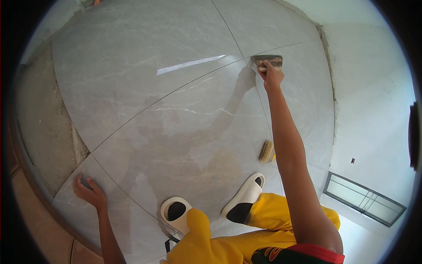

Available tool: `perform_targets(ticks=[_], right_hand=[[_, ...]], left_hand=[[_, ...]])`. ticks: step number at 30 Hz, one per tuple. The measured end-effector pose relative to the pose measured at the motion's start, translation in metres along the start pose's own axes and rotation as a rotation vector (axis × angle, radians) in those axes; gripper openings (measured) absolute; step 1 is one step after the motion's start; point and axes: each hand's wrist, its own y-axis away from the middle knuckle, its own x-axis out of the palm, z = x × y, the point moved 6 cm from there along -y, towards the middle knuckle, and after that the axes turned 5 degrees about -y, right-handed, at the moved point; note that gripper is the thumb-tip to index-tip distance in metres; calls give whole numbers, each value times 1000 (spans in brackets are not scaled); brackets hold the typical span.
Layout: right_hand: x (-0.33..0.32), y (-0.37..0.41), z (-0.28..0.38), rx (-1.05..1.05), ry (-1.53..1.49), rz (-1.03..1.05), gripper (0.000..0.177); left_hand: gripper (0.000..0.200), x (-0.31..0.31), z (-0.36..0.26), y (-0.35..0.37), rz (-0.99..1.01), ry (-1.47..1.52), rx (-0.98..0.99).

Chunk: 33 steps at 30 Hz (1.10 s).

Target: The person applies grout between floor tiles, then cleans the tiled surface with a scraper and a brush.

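Observation:
My right hand (273, 78) reaches far forward and grips a wide, flat-bladed scraper (269, 58) with a dirty, stained blade. The scraper is on the grey tile floor (189, 94), close to where the thin joints between tiles cross. At the lower left, my left hand (90, 193) rests on a tile near the floor's cut edge, fingers loosely bent and apart, with nothing visible in it. A tan block-shaped brush (266, 151) with a yellow part lies on the tile beside my right forearm, which hides some of it.
My feet in white slides (176, 214) and my yellow trousers (228, 248) are at the bottom. Bare, rough concrete (48, 119) borders the tiles on the left. A white wall (373, 88) rises at the right, with a dark-framed window (365, 199) farther down.

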Motion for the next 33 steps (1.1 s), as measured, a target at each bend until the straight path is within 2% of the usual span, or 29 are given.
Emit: perform_targets(ticks=[3, 6, 10, 13, 17, 18, 21, 25, 26, 29, 31, 33], right_hand=[[2, -8, 6, -10, 289, -24, 21], [6, -16, 3, -141, 488, -82, 23], [28, 22, 8, 41, 474, 152, 22], [16, 0, 12, 99, 279, 111, 21], [33, 11, -11, 8, 388, 104, 17], [45, 37, -2, 83, 334, 202, 16], [32, 32, 1, 254, 272, 167, 14], [50, 40, -8, 89, 137, 51, 8], [54, 51, -8, 95, 170, 165, 8], [37, 74, 9, 194, 157, 170, 10], [15, 56, 24, 73, 175, 133, 20], [6, 32, 31, -62, 282, 272, 25]], left_hand=[[35, 3, 2, 2, 25, -5, -15], [35, 4, 4, 2, 23, -19, 5], [35, 4, 3, 3, 9, -45, 12], [35, 4, 3, 1, 38, 0, 19], [35, 5, 4, 2, 13, -20, 32], [34, 6, 4, 2, 11, -20, 29], [34, 4, 3, 2, 19, -15, 20], [35, 4, 3, 2, 30, -23, -2], [35, 4, 4, 0, 27, -25, 4], [35, 4, 5, 2, 23, -18, -10], [33, 2, 3, 1, 41, -3, -16], [33, 5, 5, 3, 17, -24, 14]])
